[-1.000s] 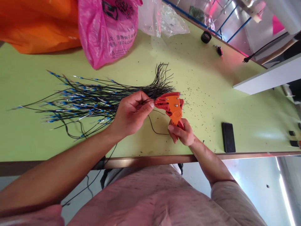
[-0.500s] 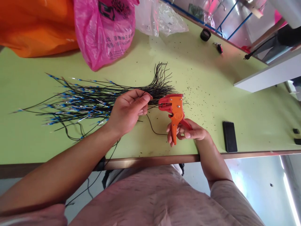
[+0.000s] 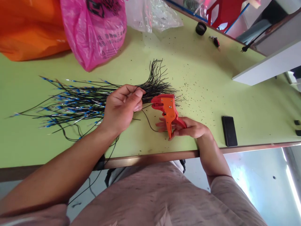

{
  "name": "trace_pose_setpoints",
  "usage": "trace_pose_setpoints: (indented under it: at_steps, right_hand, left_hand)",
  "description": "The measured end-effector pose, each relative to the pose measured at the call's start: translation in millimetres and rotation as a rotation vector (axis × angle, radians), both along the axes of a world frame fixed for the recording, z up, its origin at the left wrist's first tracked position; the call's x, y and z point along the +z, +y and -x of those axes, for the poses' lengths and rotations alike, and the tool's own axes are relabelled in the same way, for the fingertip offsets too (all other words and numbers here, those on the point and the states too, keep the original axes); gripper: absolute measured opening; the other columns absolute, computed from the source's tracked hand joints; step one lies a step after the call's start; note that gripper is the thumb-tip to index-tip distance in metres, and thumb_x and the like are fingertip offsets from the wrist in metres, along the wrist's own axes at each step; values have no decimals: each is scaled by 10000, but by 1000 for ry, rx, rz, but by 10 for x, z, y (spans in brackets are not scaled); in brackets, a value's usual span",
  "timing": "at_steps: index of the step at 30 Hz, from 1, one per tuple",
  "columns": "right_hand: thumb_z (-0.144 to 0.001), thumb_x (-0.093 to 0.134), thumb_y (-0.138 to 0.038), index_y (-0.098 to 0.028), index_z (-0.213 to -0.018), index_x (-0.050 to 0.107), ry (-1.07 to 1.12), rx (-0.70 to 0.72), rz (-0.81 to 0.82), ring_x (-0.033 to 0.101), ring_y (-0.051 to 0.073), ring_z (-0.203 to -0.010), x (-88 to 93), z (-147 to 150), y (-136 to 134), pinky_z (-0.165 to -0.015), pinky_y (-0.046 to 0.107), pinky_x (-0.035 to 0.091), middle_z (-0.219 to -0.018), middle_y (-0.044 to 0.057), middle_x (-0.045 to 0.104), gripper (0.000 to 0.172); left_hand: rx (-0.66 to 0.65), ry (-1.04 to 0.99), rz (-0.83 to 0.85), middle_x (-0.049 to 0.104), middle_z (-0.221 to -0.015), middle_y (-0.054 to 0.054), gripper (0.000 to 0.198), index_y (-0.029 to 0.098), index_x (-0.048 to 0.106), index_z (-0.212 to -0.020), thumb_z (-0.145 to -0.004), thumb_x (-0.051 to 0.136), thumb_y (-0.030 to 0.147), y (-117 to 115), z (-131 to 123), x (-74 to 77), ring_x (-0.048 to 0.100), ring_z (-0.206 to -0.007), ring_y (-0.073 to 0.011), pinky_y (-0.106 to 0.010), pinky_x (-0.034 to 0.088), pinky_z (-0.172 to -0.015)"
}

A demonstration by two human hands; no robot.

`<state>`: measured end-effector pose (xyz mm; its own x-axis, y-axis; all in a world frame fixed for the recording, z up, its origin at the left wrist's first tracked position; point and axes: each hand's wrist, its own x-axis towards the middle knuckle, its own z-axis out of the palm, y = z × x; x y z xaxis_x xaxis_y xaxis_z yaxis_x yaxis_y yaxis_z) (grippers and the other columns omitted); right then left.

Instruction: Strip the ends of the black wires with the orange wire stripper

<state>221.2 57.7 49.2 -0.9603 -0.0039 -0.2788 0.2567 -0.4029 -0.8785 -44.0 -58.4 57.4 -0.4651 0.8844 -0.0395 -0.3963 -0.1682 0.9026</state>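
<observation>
Across the green desk (image 3: pixel 28 84), in my head view, a bundle of black wires (image 3: pixel 80 105) with blue-tipped ends fans out in front of me. My left grip (image 3: pixel 121 108) is curled shut over the wires near the bundle's middle, fingers pressed toward my thumb; how many strands it pinches I cannot tell. My right grip (image 3: pixel 188 127) wraps the handles of an orange-and-red wire stripper (image 3: pixel 168 108), whose mouth sits just beside my left fingertips (image 3: pixel 138 92). Black scraps (image 3: pixel 195 84) litter the desk nearby, and a phone (image 3: pixel 229 131) lies off to the right. A careless tug could snag the loose strands and tangle the bundle; a slack pinch could let a wire slip away from the stripper's mouth.
</observation>
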Motion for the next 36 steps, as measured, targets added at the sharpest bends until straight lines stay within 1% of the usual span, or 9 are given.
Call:
trace_pose_setpoints:
  at_steps: [7, 11, 19, 23, 26, 29, 32, 34, 36]
  right_hand:
    - [-1019, 798, -395, -196, -1651, 527, 72, 71, 88, 853, 315, -1188, 22, 19, 2, -776, 331, 709, -1499, 245, 764, 716]
    - [-971, 810, -417, -223, -1602, 541, 111, -200, 29, 865, 292, -1051, 63, 14, 75, -665, 297, 675, -1351, 179, 825, 712]
    - [-923, 737, -322, -258, -1523, 530, 151, -567, -73, 852, 276, -1055, 7, 42, 193, -605, 254, 604, -1240, 90, 810, 638]
    - [-908, 728, -310, -248, -1512, 522, 126, -575, -56, 853, 265, -1034, -26, 76, 178, -581, 247, 598, -1242, 91, 811, 642]
    - [-905, 738, -305, -254, -1493, 540, 118, -595, -40, 845, 248, -1007, -34, 89, 167, -572, 244, 600, -1230, 83, 815, 623]
    - [-912, 749, -311, -263, -1500, 539, 117, -611, -56, 843, 249, -1017, -38, 89, 162, -575, 251, 607, -1246, 85, 815, 626]
    - [-925, 744, -330, -257, -1527, 518, 131, -631, -105, 843, 270, -1059, -50, 87, 157, -580, 266, 611, -1284, 107, 810, 647]
    - [-931, 739, -335, -254, -1537, 513, 146, -642, -128, 844, 270, -1069, -61, 87, 152, -586, 265, 609, -1305, 114, 806, 652]
    - [-936, 732, -334, -258, -1544, 513, 154, -651, -144, 844, 261, -1064, -69, 87, 146, -590, 263, 608, -1322, 112, 804, 651]
  left_hand:
    - [54, -129, -20, 324, -617, 82, 374, 227, 687, -898, -720, 1007, 305, 62, 319, 89, 328, -573, -82, -285, 273, -559]
    - [-103, -97, -28, 366, -567, 74, 304, 220, 772, -937, -708, 970, 253, 12, 391, 161, 340, -553, -91, -280, 267, -542]
    - [-1005, 754, 252, 819, -889, -43, 375, 264, 882, -1165, -811, 934, 377, -293, 295, 198, 743, -752, -222, -309, 557, -708]
    - [-1244, 1120, 264, 812, -1443, -121, 801, 280, 794, -1455, -722, 1002, 527, -355, 193, 230, 791, -1279, -348, -370, 615, -1057]
    - [-1367, 1095, 115, 730, -1601, -128, 870, 274, 753, -1522, -804, 901, 743, -358, 152, 265, 730, -1427, -360, -386, 576, -1181]
    - [-1134, 956, 5, 838, -1405, -80, 505, 304, 802, -1407, -1070, 644, 644, -326, 147, 217, 812, -1248, -273, -343, 626, -1039]
    - [-536, 938, -14, 871, -1150, -73, 333, 262, 818, -1214, -1112, 627, 514, -248, 178, 65, 815, -977, -206, -323, 632, -894]
    - [-217, 1119, 12, 856, -1123, -82, 256, 245, 804, -1173, -1074, 700, 457, -181, 222, -66, 785, -929, -211, -352, 625, -875]
    - [-110, 1391, 54, 852, -1150, -98, 228, 246, 806, -1175, -1056, 720, 420, -122, 275, -197, 779, -993, -262, -400, 618, -876]
